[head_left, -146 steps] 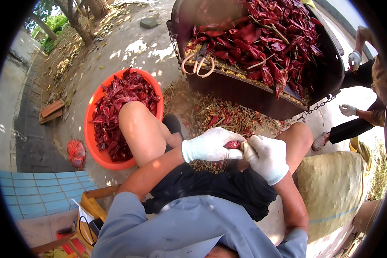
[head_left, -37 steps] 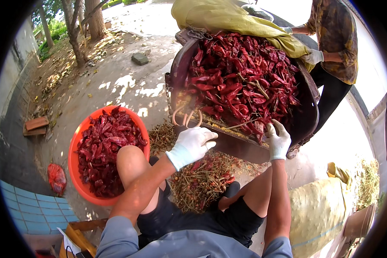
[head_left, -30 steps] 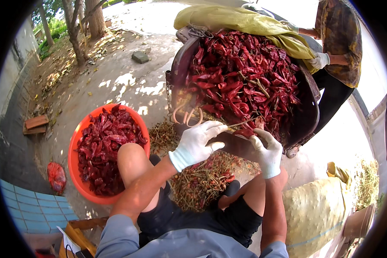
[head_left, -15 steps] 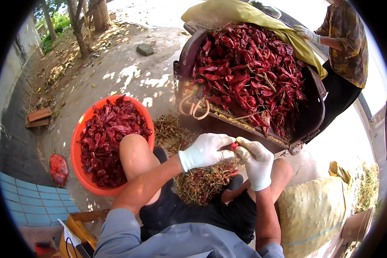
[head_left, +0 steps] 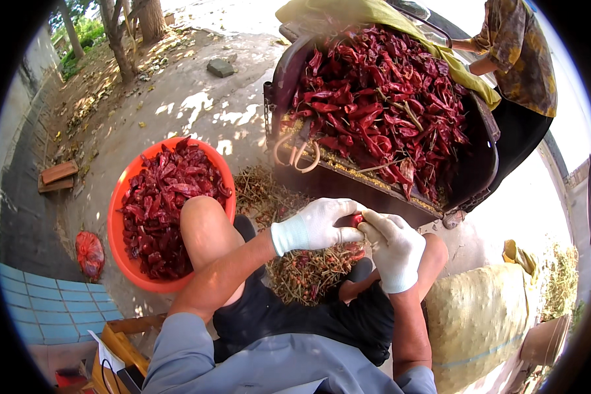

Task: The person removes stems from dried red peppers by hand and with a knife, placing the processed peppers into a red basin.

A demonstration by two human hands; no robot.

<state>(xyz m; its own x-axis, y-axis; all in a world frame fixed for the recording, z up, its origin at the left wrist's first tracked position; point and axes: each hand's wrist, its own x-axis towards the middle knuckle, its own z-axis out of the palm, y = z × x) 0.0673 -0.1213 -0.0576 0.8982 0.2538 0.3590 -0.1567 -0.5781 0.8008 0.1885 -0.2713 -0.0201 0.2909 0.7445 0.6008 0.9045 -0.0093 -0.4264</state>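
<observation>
A dried red chili pepper (head_left: 356,220) is pinched between my two white-gloved hands, above my lap. My left hand (head_left: 318,225) holds its left side, thumb and fingers closed. My right hand (head_left: 397,251) is closed at its other end, fingertips together; its stem is hidden there. Beneath my hands, between my legs, lies a heap of stems and scraps (head_left: 312,274). To the left, beside my knee, an orange tub (head_left: 116,233) is filled with red peppers (head_left: 167,197). Ahead stands a dark cart (head_left: 348,190) heaped with more dried peppers (head_left: 368,105).
A yellow-green cloth (head_left: 463,69) drapes over the cart's far side, where another person (head_left: 522,62) stands. A filled pale sack (head_left: 476,322) lies at my right. Left are a red bag (head_left: 90,256), bricks (head_left: 58,176) and blue tiles (head_left: 52,305); a wooden stool (head_left: 121,348) is close by.
My hands have shifted slightly, and more of the red pepper shows between them. The other person's arms have moved along the cart's far edge.
</observation>
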